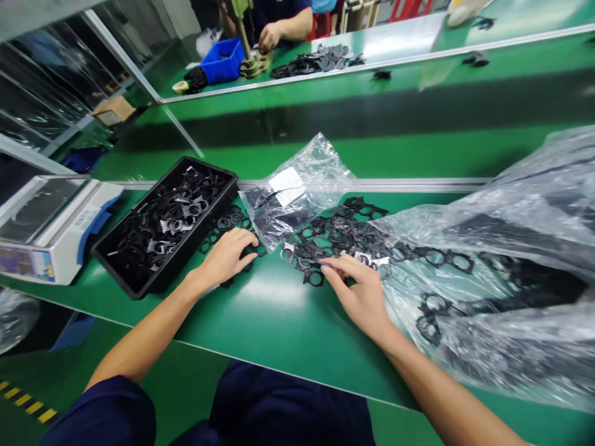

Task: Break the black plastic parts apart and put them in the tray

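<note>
Parts, black and flat with round openings [341,230], lie in a loose pile on the green counter [279,331], in front of the person and a little right of centre. The right hand [360,294] is at the near edge of this pile, its thumb and forefinger pinched together on a thin dark piece [325,263]. The left hand [227,257] is relaxed, fingers curved and thumb apart, with nothing visible in its grasp; it is over a smaller scatter of the same parts [225,222], just right of a black tray [116,277]. More parts, a few of them silvery grey, fill the tray, which lies at a slant. A white scale [56,226] is left of the tray. Between the two hands, on the far side, a clear bag [320,160] with a white label [287,186] lies partly over the parts. On the right, a large sheet of clear plastic [525,186] spreads across the counter, with dark parts inside its opening. Farther off, a co-worker's hand [269,37] is near a blue bin [223,61] and another dark heap [320,60].
</note>
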Demonstrator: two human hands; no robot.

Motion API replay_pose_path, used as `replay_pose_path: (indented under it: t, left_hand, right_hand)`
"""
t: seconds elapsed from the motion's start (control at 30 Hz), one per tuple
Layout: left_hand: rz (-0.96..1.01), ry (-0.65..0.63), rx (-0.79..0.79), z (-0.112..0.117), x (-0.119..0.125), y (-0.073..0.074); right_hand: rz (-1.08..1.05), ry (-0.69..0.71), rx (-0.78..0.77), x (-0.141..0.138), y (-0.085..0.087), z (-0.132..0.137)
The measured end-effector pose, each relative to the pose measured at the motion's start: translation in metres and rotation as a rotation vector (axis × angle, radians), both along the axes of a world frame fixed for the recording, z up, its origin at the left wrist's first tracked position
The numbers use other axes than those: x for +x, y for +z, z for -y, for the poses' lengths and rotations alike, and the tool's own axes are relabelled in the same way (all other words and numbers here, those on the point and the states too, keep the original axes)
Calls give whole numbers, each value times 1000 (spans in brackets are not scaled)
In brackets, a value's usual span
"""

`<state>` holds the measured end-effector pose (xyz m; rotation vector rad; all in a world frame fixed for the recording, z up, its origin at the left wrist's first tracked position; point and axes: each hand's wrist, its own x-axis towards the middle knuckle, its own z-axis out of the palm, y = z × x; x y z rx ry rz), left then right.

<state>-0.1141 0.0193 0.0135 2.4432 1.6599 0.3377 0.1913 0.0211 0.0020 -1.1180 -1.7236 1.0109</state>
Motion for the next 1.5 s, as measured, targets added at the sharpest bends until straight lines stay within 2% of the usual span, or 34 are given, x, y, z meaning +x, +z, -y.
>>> replay_pose_path:
  t: [0.1, 0.33, 0.43, 0.6, 0.8, 0.97, 1.1, 1.2, 1.3, 1.4, 1.5]
  left_hand:
    - [77, 2, -25, 1, 3, -4]
    - [157, 45, -41, 3, 17, -8]
    - [167, 50, -81, 3, 19, -7]
    - [145, 76, -137, 0, 19, -2]
    - [190, 102, -111, 3, 20, 3]
    - [420, 127, -41, 8, 32, 17]
    - [683, 125, 0, 5, 61, 24]
    - [807, 85, 7, 1, 88, 15]
    - [843, 56, 107, 2, 106, -3]
    - [838, 22, 199, 7, 111, -17]
    - [829, -33, 206, 12, 110, -21]
  right_hand:
    - [-151, 28, -266, -2, 5, -1]
    - [-506, 53, -638, -2, 14, -3]
    - [-594, 47, -715, -1, 15, -3]
    - [-620, 53, -725, 1, 14, -6]
    - [-639, 78, -809, 0, 12, -7]
    - [-586, 62, -801, -1, 7, -4]
    - [-562, 92, -809, -1, 7, -3]
    - [-553, 97, -794, 0, 9, -3]
    - [-570, 95, -763, 0, 9, -3]
    - [-560, 120, -741, -2, 7, -3]
    - [-506, 113, -695, -4, 5, -3]
